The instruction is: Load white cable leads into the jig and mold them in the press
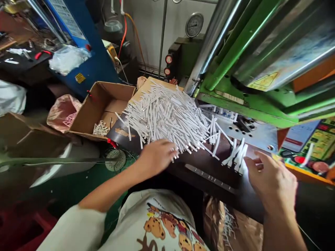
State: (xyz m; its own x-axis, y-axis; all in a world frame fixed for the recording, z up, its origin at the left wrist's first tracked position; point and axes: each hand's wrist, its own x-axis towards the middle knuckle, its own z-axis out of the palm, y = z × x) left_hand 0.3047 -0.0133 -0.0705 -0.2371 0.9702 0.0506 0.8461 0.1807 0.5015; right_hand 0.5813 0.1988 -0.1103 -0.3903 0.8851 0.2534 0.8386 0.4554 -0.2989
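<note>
A big heap of short white cables (167,115) with small plug ends lies on the dark work table (204,177). My left hand (158,157) is at the near edge of this heap, its fingers curled and slightly blurred. White plug ends show at its fingertips; how many it holds is hidden. My right hand (273,179) is over the table's right side, thumb and forefinger apart, with nothing visible between them. Just left of its fingertips lies a small bunch of white cables (237,157), plugs towards me. A few loose cables (214,136) lie between heap and bunch.
A green press (225,94) with steel columns stands over a metal plate (256,136) at the right. Beside it is a control panel with buttons (314,164). An open cardboard box (86,111) stands left of the heap. A brown plastic bag (213,216) hangs below the table.
</note>
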